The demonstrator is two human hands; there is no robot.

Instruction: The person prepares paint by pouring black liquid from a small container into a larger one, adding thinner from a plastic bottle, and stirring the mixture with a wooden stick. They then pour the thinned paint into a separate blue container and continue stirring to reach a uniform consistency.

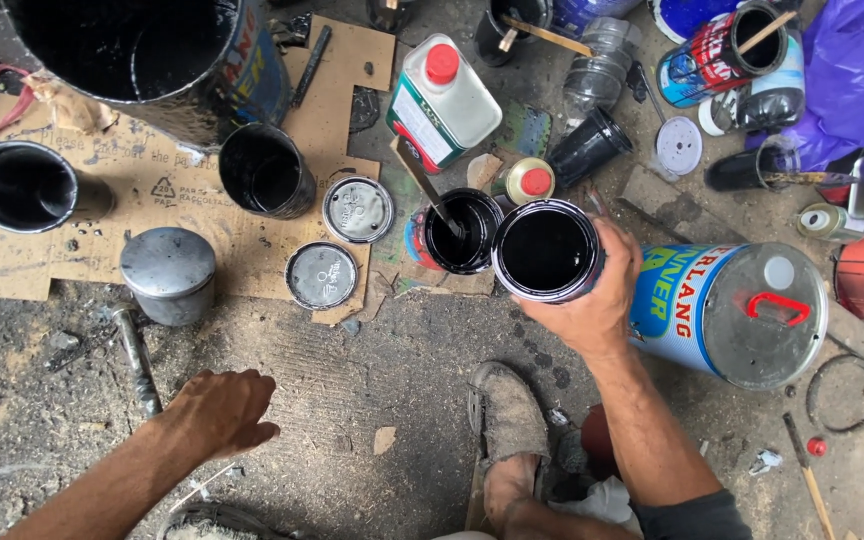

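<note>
At centre frame, the right hand [592, 300] wraps its fingers around the rim and wall of an open can of black paint [548, 250], held upright just right of a second open can [462, 232] in which a stirring stick [424, 180] leans toward upper left. Both cans almost touch. Well apart, at lower left, the left hand [220, 408] rests palm down on the concrete floor [372, 370], fingers loosely spread and holding nothing, nearest a metal rod [137, 358]; two loose round lids [322, 275] lie on cardboard [102, 170] beyond it.
</note>
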